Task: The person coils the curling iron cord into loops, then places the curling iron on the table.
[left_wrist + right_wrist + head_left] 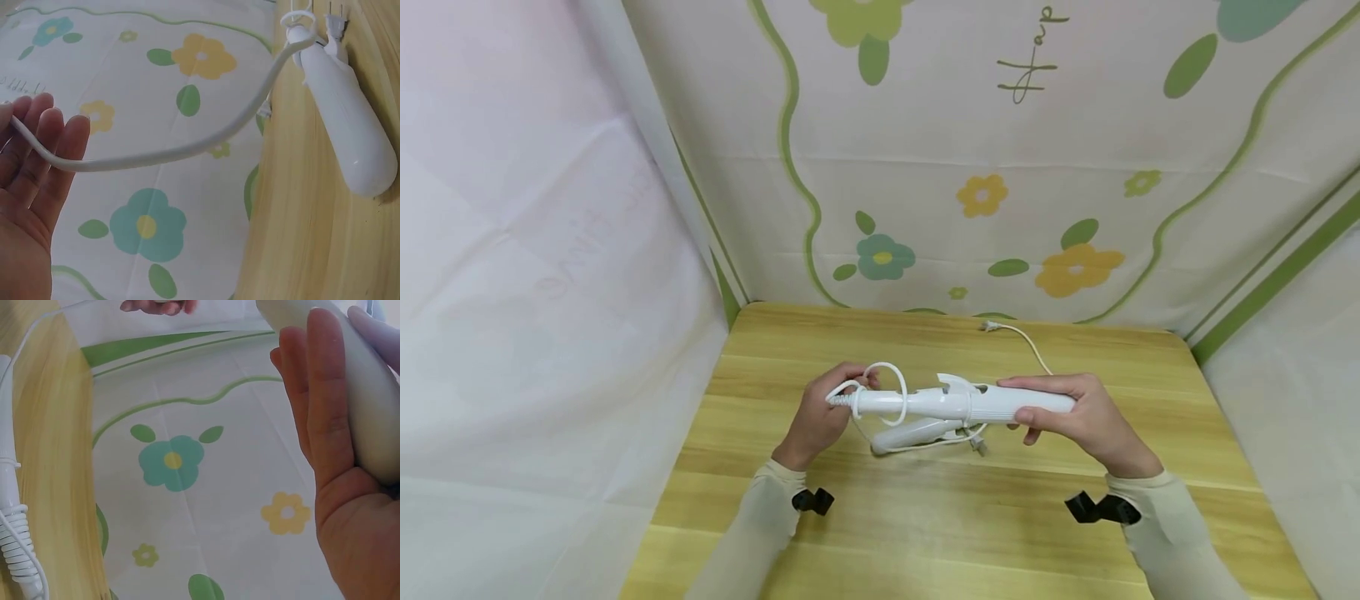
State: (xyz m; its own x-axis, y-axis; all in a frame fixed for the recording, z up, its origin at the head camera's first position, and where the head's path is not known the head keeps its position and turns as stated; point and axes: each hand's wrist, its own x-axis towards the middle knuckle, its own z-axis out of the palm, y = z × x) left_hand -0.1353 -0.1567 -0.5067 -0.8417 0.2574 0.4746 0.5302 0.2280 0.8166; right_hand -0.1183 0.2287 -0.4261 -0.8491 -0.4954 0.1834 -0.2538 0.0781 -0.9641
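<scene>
A white curling iron [917, 404] with a lever and a ribbed section is held level above the table. My right hand [1090, 417] grips its right end, thumb and fingers on opposite sides; the pale end [375, 406] fills the palm in the right wrist view. At its other end my left hand [823, 412] pinches the white cord [156, 159], which loops near the coiled cord sleeve [841, 400]. Beneath it a second white appliance [350, 125] lies on the table, cord wound about it, its plug [977, 443] beside it.
Wood-grain table [925, 533] lies under both hands. Another plug [990, 326] rests near the far edge, its cord running behind the right hand. A flowered cloth [925, 208] hangs at the back, with pale cloth walls [550, 333] at both sides.
</scene>
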